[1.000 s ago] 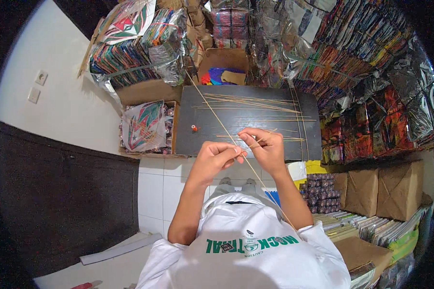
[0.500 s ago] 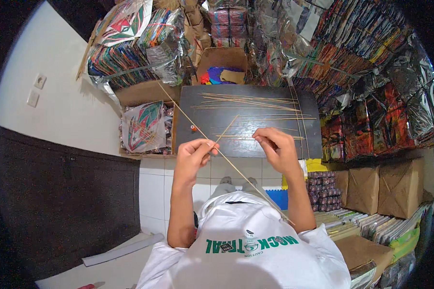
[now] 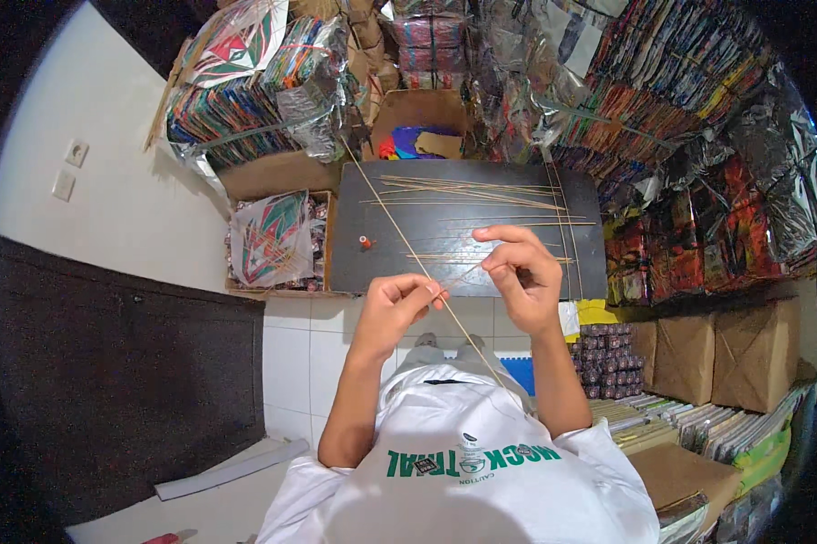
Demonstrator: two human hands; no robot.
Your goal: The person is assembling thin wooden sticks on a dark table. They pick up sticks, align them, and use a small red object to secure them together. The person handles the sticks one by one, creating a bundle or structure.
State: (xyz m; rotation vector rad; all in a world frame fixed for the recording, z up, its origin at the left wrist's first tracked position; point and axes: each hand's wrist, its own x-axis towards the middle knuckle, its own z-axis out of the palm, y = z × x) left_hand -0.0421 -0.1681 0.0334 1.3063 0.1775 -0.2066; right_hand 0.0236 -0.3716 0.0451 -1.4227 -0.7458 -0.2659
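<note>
My left hand (image 3: 399, 308) is closed, thumb and forefinger pinching a long thin bamboo stick (image 3: 386, 207) near its middle. The stick slants from beyond the table's far left corner down toward my shirt. A thinner stick (image 3: 463, 275) crosses it at the pinch and points toward my right hand (image 3: 524, 272). That hand is curled beside the crossing, forefinger raised and the other fingertips drawn in to the thumb. What it grips there is too fine to make out. Below both hands stands a dark table (image 3: 354, 272) with a small orange-and-white thread spool (image 3: 366, 242).
Several loose bamboo sticks (image 3: 481, 190) lie across the table. Left of it, a cardboard box (image 3: 329, 245) holds a patterned sheet (image 3: 270, 238). Wrapped stacks (image 3: 245, 113) crowd the back and right. Small dark packets (image 3: 608, 361) are piled near my right arm.
My left hand has moved right with the crossed sticks, and the thinner stick has swung toward my right hand. My right hand's forefinger has lifted.
</note>
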